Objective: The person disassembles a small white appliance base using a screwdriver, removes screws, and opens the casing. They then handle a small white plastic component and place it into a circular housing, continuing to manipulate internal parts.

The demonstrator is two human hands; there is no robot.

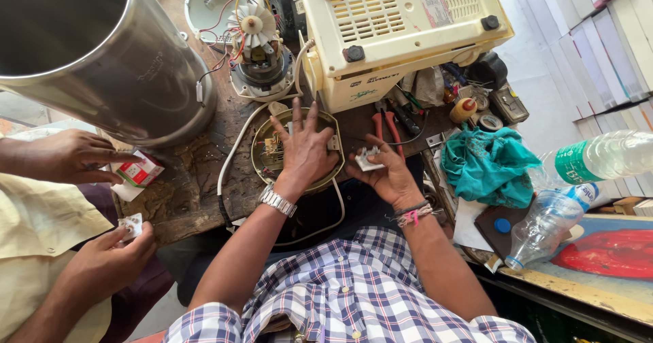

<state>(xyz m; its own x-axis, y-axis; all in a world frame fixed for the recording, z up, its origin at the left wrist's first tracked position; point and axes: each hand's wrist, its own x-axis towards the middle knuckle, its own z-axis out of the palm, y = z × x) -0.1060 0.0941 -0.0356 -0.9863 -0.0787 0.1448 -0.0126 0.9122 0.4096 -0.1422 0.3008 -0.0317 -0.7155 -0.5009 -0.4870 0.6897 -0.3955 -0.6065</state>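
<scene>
My left hand lies flat with fingers spread on a round metal base whose wiring and contacts show inside. A metal watch is on that wrist. My right hand holds a small white plastic part between thumb and fingers, just right of the round base. Thread bands circle the right wrist. A white cord runs from the round base up toward a cream appliance housing.
A large steel cylinder leans at top left. An open motor with a fan sits behind the base. Red-handled pliers, a teal cloth and plastic bottles lie right. Another person's hands hold a small box at left.
</scene>
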